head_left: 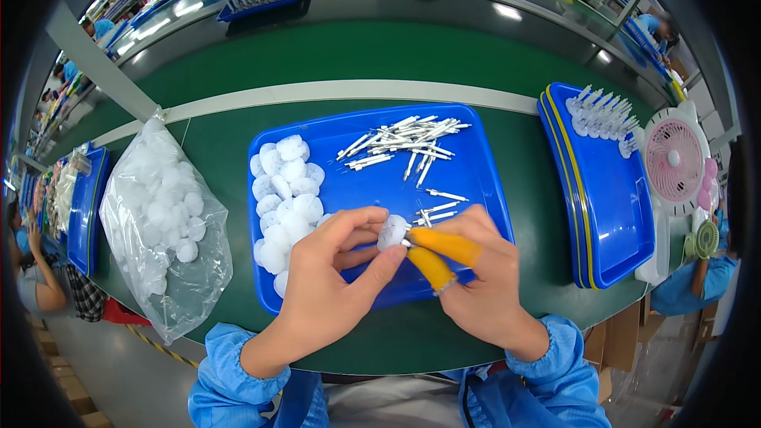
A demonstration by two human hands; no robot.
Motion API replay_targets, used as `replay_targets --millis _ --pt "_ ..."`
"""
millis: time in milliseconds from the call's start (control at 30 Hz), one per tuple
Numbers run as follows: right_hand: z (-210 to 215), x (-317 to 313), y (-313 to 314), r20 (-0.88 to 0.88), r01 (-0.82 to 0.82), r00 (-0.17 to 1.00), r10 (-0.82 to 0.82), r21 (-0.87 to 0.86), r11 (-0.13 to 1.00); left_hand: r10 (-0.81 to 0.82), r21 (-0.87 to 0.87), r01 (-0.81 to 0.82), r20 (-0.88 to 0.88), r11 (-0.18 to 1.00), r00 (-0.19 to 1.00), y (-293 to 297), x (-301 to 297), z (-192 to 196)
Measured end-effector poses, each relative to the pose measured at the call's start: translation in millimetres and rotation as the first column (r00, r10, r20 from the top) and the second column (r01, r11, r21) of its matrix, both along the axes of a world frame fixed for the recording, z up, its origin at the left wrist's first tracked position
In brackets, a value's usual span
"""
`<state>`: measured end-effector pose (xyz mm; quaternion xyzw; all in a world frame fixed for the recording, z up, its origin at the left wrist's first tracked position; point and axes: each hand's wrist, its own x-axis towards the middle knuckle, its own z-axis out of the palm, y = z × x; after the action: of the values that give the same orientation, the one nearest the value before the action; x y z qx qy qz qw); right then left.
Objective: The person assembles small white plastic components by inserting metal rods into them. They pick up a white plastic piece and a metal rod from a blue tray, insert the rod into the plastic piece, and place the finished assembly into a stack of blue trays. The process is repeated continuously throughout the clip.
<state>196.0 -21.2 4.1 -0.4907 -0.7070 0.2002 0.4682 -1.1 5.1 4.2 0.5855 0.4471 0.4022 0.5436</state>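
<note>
Above the near edge of a blue tray (372, 194), my left hand (321, 285) pinches a white, translucent rounded piece (391, 232) between thumb and fingers. My right hand (495, 289) is closed around yellow-handled pliers (445, 247). The tips of the pliers meet the right side of the white piece, where a small white stub shows; their exact grip is hidden. Several similar rounded pieces (292, 182) are heaped along the tray's left side. Thin white stick-like parts with fine wire ends (404, 139) lie loose at its far side, a few nearer my right hand.
A clear plastic bag of white rounded pieces (162, 214) lies at the left. On the right stand stacked blue trays (610, 226), the top one holding upright white assemblies (598, 115), beside a pink-and-white fan (674, 154). A pale rail (333, 91) crosses behind my tray.
</note>
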Motion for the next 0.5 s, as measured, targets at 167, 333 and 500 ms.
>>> replay_targets --millis 167,333,500 --pt "14 8 -3 0.124 -0.075 0.990 0.072 0.019 0.997 0.000 0.164 -0.014 0.082 0.986 0.997 0 -1 0" --pt "14 6 3 0.194 -0.149 0.972 0.132 0.072 0.986 -0.015 0.248 0.025 -0.039 0.968 0.999 -1 -2 0" --pt "12 11 -3 0.180 -0.137 0.976 0.125 0.060 0.989 -0.016 0.218 0.025 -0.046 0.976 0.999 -2 0 1"
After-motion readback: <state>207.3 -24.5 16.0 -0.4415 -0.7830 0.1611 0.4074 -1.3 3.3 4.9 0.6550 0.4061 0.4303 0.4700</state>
